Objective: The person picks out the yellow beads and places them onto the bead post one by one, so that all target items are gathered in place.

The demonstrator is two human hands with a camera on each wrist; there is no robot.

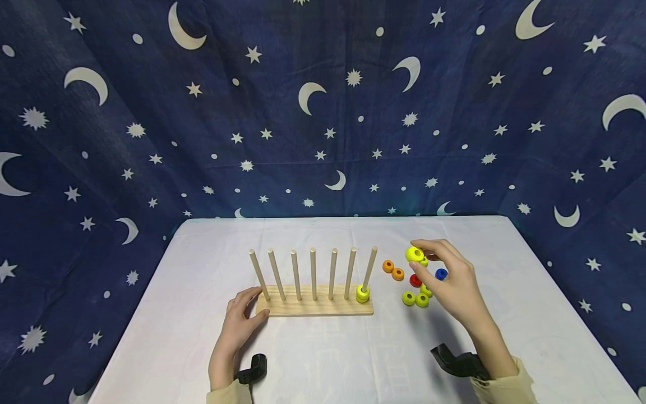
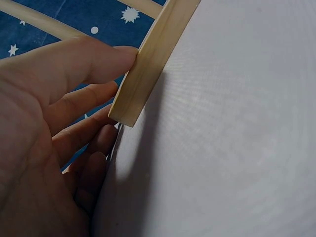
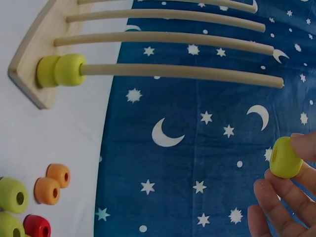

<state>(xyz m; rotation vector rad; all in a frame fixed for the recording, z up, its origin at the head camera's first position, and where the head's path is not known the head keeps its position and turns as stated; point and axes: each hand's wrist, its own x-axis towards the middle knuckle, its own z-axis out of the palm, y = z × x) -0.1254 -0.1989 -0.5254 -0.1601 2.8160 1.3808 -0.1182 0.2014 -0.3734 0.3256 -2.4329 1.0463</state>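
A wooden peg board (image 1: 315, 310) with a row of upright pegs stands on the table. My left hand (image 1: 238, 322) grips its left end, thumb (image 2: 111, 61) on the front edge and fingers round the end. Two yellow beads (image 3: 59, 70) are stacked at the bottom of the rightmost peg. To the right of the board and above the table, my right hand (image 1: 456, 283) pinches a yellow bead (image 1: 414, 254) between thumb and fingertips. The bead's hole shows in the right wrist view, where the bead is apart from the pegs.
Loose beads lie right of the board: two orange ones (image 1: 397, 274), a red one (image 1: 415, 280), a blue one (image 1: 441, 274) and several yellow-green ones (image 1: 421, 300), some partly behind the right hand. A dark blue cloth (image 1: 282, 118) with moons and stars hangs behind the white table (image 1: 323, 359).
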